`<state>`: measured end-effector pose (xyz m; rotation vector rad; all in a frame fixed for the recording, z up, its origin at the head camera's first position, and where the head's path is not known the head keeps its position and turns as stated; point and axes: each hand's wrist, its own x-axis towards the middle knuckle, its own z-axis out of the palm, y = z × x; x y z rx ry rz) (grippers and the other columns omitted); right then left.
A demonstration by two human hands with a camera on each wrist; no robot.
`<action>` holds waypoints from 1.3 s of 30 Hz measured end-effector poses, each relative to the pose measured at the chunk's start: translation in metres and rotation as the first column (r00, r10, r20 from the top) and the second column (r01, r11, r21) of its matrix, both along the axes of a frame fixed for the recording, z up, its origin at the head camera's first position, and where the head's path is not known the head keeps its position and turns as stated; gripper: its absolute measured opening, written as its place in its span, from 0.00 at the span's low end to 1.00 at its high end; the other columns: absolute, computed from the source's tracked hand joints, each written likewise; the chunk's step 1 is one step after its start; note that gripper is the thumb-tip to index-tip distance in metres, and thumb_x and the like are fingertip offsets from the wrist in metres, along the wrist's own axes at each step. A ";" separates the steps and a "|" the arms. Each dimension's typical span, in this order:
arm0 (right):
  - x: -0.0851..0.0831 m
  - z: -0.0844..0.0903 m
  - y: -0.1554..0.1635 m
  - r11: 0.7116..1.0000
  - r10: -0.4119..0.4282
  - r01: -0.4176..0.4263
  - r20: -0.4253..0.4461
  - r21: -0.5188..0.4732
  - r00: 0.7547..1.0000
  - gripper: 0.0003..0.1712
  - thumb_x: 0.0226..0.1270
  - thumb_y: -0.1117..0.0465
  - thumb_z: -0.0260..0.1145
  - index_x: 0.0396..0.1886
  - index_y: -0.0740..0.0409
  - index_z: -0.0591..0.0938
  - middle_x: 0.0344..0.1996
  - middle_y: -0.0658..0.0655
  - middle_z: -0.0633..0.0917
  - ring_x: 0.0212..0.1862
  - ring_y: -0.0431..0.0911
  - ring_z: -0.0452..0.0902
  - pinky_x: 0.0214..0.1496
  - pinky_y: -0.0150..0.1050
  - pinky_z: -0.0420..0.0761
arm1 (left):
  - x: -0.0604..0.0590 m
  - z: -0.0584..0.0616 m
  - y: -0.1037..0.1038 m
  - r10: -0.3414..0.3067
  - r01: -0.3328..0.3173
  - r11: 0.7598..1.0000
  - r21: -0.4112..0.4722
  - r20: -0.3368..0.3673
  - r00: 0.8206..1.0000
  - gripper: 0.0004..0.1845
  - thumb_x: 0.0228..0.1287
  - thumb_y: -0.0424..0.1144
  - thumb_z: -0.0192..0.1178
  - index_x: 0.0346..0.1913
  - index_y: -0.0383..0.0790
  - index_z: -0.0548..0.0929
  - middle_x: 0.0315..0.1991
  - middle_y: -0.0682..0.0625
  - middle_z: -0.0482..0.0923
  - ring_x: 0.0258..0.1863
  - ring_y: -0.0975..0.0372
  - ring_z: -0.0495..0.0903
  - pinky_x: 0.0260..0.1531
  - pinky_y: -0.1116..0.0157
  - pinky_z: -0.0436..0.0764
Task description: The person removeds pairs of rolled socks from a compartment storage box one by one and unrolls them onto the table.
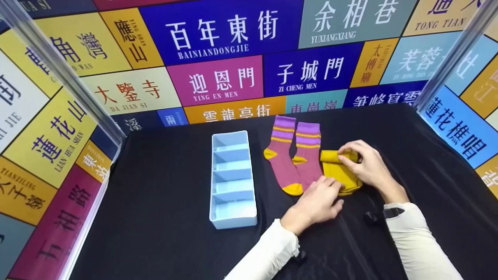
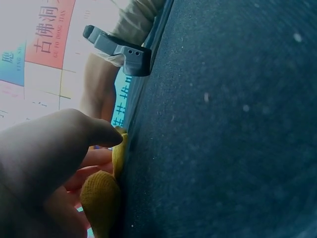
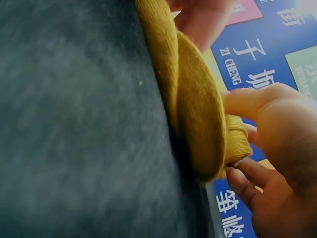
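A mustard-yellow sock (image 1: 337, 171) lies on the black cloth (image 1: 163, 217), its far end rolled up. My right hand (image 1: 360, 161) pinches that rolled end (image 3: 233, 139) between thumb and fingers. My left hand (image 1: 317, 198) holds the sock's near end (image 2: 101, 198) down against the cloth with curled fingers. Just left of the yellow sock lie two purple socks (image 1: 293, 155) with striped cuffs and yellow heels and toes, side by side.
A pale blue divided organiser tray (image 1: 232, 177) with several compartments stands left of the socks. Walls covered in colourful sign panels (image 1: 218, 77) enclose the table on the back and both sides. A small black clip (image 1: 369, 217) sits by my right sleeve.
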<state>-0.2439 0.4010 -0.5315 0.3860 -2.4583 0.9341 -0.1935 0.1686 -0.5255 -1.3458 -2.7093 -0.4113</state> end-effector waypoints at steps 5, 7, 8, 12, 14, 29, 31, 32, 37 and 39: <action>-0.002 0.000 -0.005 0.999 -0.030 0.029 0.046 0.043 0.998 0.12 0.65 0.61 0.82 0.46 0.56 0.90 0.44 0.56 0.90 0.46 0.51 0.83 0.54 0.28 0.72 | -0.001 -0.001 -0.001 -0.006 0.006 1.000 -0.006 0.008 1.000 0.20 0.79 0.51 0.61 0.67 0.49 0.83 0.60 0.57 0.83 0.61 0.63 0.78 0.67 0.69 0.77; -0.002 0.000 -0.007 0.997 -0.041 0.036 0.077 0.061 0.996 0.16 0.63 0.61 0.83 0.48 0.56 0.89 0.45 0.57 0.90 0.46 0.53 0.83 0.53 0.32 0.73 | -0.001 0.000 -0.001 -0.006 0.006 1.000 -0.006 0.006 1.000 0.20 0.79 0.51 0.61 0.66 0.49 0.83 0.60 0.57 0.84 0.61 0.63 0.78 0.67 0.69 0.77; -0.002 -0.001 -0.007 0.997 -0.048 0.041 0.091 0.070 0.995 0.17 0.63 0.61 0.83 0.50 0.56 0.89 0.45 0.58 0.89 0.46 0.54 0.82 0.53 0.35 0.73 | -0.001 0.000 -0.001 -0.005 0.005 1.000 -0.006 0.003 1.000 0.20 0.79 0.51 0.61 0.66 0.49 0.83 0.60 0.57 0.84 0.61 0.63 0.78 0.67 0.69 0.77; -0.002 -0.002 -0.010 0.992 -0.089 0.077 0.124 0.095 0.988 0.18 0.66 0.60 0.81 0.53 0.56 0.87 0.47 0.60 0.89 0.48 0.58 0.83 0.55 0.49 0.75 | -0.001 0.000 -0.003 -0.006 0.006 1.000 -0.003 -0.021 1.000 0.18 0.79 0.50 0.61 0.64 0.49 0.85 0.59 0.57 0.85 0.60 0.63 0.79 0.65 0.69 0.78; -0.003 -0.001 -0.011 0.990 -0.108 0.096 0.125 0.101 0.986 0.17 0.68 0.59 0.79 0.54 0.56 0.88 0.51 0.62 0.89 0.52 0.61 0.82 0.58 0.56 0.75 | -0.001 0.001 -0.003 -0.010 0.010 1.000 -0.001 -0.034 0.999 0.18 0.78 0.50 0.61 0.63 0.49 0.85 0.58 0.57 0.85 0.59 0.63 0.80 0.64 0.69 0.79; -0.011 0.006 -0.011 0.977 -0.150 0.147 0.004 0.156 0.989 0.10 0.70 0.61 0.77 0.49 0.52 0.91 0.50 0.59 0.89 0.48 0.60 0.85 0.46 0.53 0.70 | -0.001 0.004 -0.003 -0.023 0.022 1.000 -0.017 -0.042 0.999 0.16 0.78 0.50 0.61 0.60 0.51 0.87 0.56 0.58 0.86 0.56 0.63 0.79 0.59 0.69 0.80; -0.012 0.008 -0.011 0.973 -0.150 0.145 0.016 0.178 0.989 0.07 0.71 0.60 0.76 0.46 0.52 0.91 0.48 0.58 0.89 0.46 0.60 0.85 0.47 0.54 0.73 | -0.001 0.004 -0.004 -0.028 0.027 0.999 -0.020 -0.034 0.999 0.15 0.79 0.50 0.61 0.60 0.51 0.87 0.55 0.58 0.86 0.56 0.63 0.80 0.59 0.69 0.80; -0.013 0.008 -0.010 0.971 -0.152 0.142 0.034 0.193 0.988 0.07 0.71 0.60 0.76 0.47 0.52 0.91 0.49 0.58 0.89 0.47 0.60 0.85 0.47 0.54 0.73 | -0.001 0.005 -0.004 -0.029 0.028 0.999 -0.021 -0.030 0.999 0.15 0.79 0.50 0.61 0.60 0.51 0.87 0.55 0.58 0.86 0.56 0.63 0.80 0.59 0.69 0.81; -0.018 0.010 -0.008 0.958 -0.154 0.114 0.136 0.262 0.979 0.18 0.70 0.57 0.77 0.57 0.56 0.89 0.59 0.62 0.86 0.60 0.63 0.78 0.53 0.58 0.66 | -0.002 0.006 -0.004 -0.037 0.037 0.999 -0.023 -0.014 0.999 0.15 0.79 0.50 0.61 0.60 0.52 0.87 0.56 0.59 0.86 0.56 0.63 0.80 0.58 0.69 0.81; -0.021 0.010 -0.008 0.954 -0.153 0.108 0.143 0.279 0.978 0.19 0.69 0.59 0.77 0.57 0.58 0.89 0.61 0.63 0.85 0.62 0.64 0.76 0.54 0.59 0.66 | -0.002 0.006 -0.004 -0.039 0.039 0.999 -0.022 -0.006 0.999 0.15 0.78 0.50 0.62 0.60 0.52 0.88 0.55 0.59 0.86 0.55 0.64 0.80 0.58 0.70 0.81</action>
